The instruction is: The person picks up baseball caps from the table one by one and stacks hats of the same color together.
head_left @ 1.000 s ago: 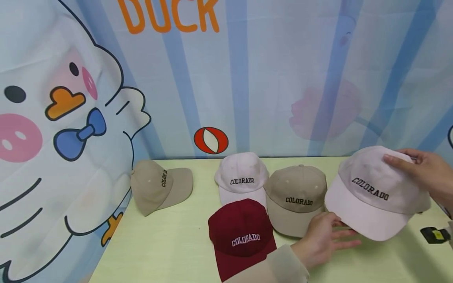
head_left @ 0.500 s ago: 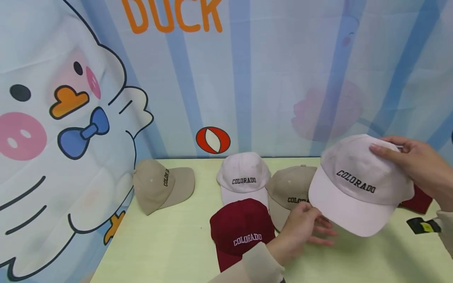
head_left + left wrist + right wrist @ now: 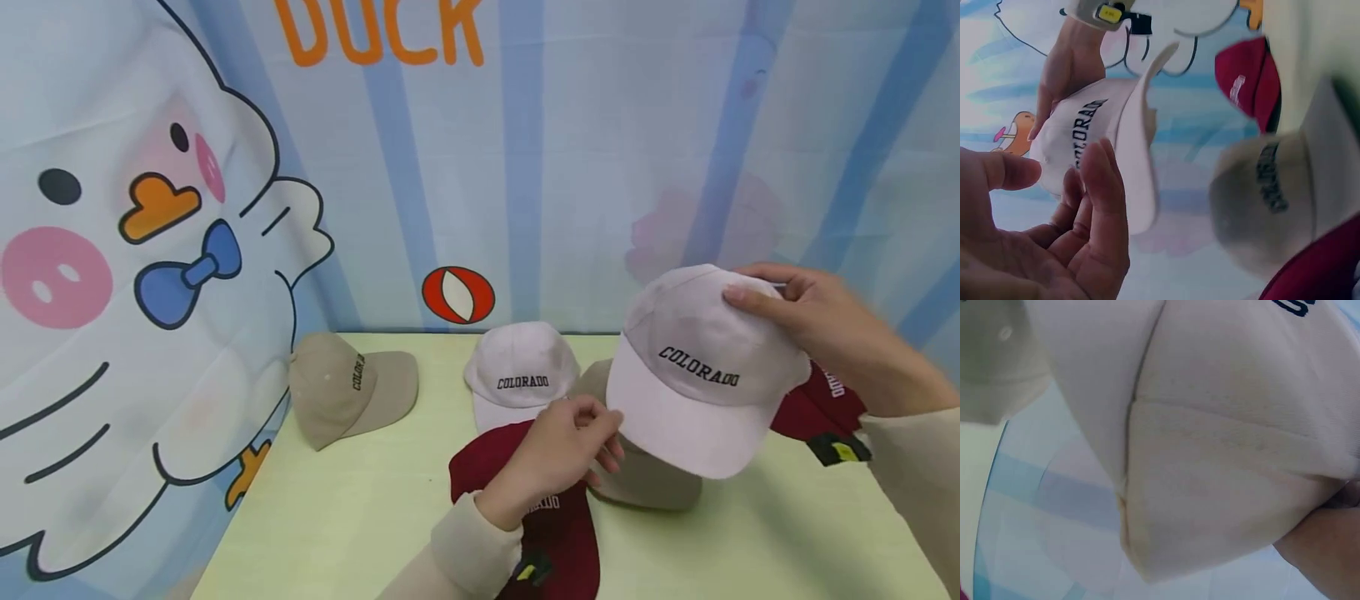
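Note:
My right hand (image 3: 832, 333) pinches the crown of a pale pinkish-white baseball cap (image 3: 693, 358) with "COLORADO" in dark letters, held up over the table with its brim tilted down. The cap fills most of the right wrist view. My left hand (image 3: 558, 446) hovers beside the brim's left end, over a maroon cap (image 3: 480, 458). Its fingers are loosely bent, with nothing between them in the left wrist view. Behind the held cap, a khaki cap (image 3: 648, 483) is partly hidden. Another pinkish-white cap (image 3: 521, 358) sits further back.
A second khaki cap (image 3: 337, 383) lies at the table's back left, brim turned right. Another maroon cap (image 3: 817, 404) is half covered by the right arm. A cartoon duck backdrop (image 3: 585, 167) rises behind the pale yellow-green table (image 3: 352, 525).
My right hand has carried the white cap left and slightly up, across the khaki cap. My left hand has moved left and up alongside the brim, uncovering the maroon cap at right.

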A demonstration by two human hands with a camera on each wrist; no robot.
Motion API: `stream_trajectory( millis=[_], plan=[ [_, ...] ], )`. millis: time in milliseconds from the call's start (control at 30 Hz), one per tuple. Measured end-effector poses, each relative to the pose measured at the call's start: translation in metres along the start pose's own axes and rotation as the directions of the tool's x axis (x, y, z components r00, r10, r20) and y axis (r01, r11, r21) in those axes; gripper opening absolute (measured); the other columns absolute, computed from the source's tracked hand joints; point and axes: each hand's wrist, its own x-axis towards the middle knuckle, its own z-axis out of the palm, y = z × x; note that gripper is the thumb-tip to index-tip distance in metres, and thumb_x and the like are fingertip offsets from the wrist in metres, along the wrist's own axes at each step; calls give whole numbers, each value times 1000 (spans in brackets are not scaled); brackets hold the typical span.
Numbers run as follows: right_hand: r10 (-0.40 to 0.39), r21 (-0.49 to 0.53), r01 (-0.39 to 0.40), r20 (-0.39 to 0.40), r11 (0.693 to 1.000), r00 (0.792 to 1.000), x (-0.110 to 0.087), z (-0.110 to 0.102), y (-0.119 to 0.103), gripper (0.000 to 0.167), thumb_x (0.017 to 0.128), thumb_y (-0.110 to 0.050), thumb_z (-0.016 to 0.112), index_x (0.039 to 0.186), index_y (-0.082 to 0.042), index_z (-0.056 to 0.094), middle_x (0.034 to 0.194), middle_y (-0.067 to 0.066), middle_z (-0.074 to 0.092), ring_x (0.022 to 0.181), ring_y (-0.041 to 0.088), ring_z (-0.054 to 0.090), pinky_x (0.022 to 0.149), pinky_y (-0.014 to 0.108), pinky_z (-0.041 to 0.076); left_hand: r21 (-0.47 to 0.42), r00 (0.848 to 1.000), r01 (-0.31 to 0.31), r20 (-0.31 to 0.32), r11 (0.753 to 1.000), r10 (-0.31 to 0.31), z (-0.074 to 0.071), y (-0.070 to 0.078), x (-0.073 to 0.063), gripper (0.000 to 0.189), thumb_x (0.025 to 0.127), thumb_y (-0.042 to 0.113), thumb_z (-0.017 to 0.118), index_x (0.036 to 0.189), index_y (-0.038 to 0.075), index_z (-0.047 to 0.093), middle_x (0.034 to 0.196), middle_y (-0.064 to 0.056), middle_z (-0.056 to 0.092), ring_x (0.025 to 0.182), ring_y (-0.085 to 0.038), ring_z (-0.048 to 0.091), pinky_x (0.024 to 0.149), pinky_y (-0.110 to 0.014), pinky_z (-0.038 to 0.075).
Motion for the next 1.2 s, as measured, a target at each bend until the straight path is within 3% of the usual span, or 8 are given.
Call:
stream_trajectory(
  millis=[200,367,500,700,933,1033,1133,1200],
  plan=[
    [-100,32,97,90,995,991,21,26,-18,32,103,-38,65,132,-24,68,97,-3,76,85,21,74,72,40,61,220,977,-120,-148,968,155,-32,11,1,28,106,34,56,110,9,68,98,-7,72,82,-10,66,73,-31,58],
    [-142,41,137,156,990,978,36,48,-34,36,101,-40,68,132,-22,68,106,-2,77,91,22,74,78,37,60,313,936,-130,-274,941,221,-55,18,5,26,106,33,56,119,13,65,119,-5,67,103,-17,64,89,-36,54],
    [-205,43,201,204,979,957,46,62,-44,34,100,-36,69,131,-21,70,116,0,74,98,21,73,83,35,59,359,908,-140,-325,923,265,-74,22,13,32,104,34,57,129,13,58,135,-6,56,107,-22,63,86,-39,57],
    [-316,37,316,229,948,921,62,83,-58,28,98,-30,73,125,-20,75,120,4,72,102,21,70,83,34,59,445,895,-183,-293,877,335,-105,23,27,62,99,48,64,151,22,43,156,-1,38,98,-22,62,80,-36,56],
    [-377,40,377,201,925,904,78,101,-68,26,96,-29,76,121,-22,77,119,4,74,103,21,68,82,32,58,514,896,-231,-218,826,386,-136,16,45,81,91,55,73,160,36,33,145,4,46,92,-19,56,82,-36,53],
    [-396,61,391,173,918,902,85,110,-67,26,95,-30,77,120,-22,78,119,4,74,102,21,67,80,33,58,546,881,-239,-225,803,415,-147,11,51,73,91,52,76,153,32,45,129,0,47,96,-18,54,86,-36,51],
    [-423,55,419,138,906,896,91,118,-64,26,94,-31,78,120,-24,78,119,3,74,103,21,65,79,34,58,567,866,-240,-241,788,438,-155,6,54,53,91,49,77,132,21,58,118,-2,43,96,-18,53,89,-40,51],
    [-441,31,440,117,897,890,95,122,-61,27,94,-33,78,121,-26,78,117,1,74,103,20,65,79,35,58,577,857,-240,-252,781,450,-159,3,56,47,91,48,77,119,16,57,113,-3,41,96,-18,53,89,-40,52]
  ],
)
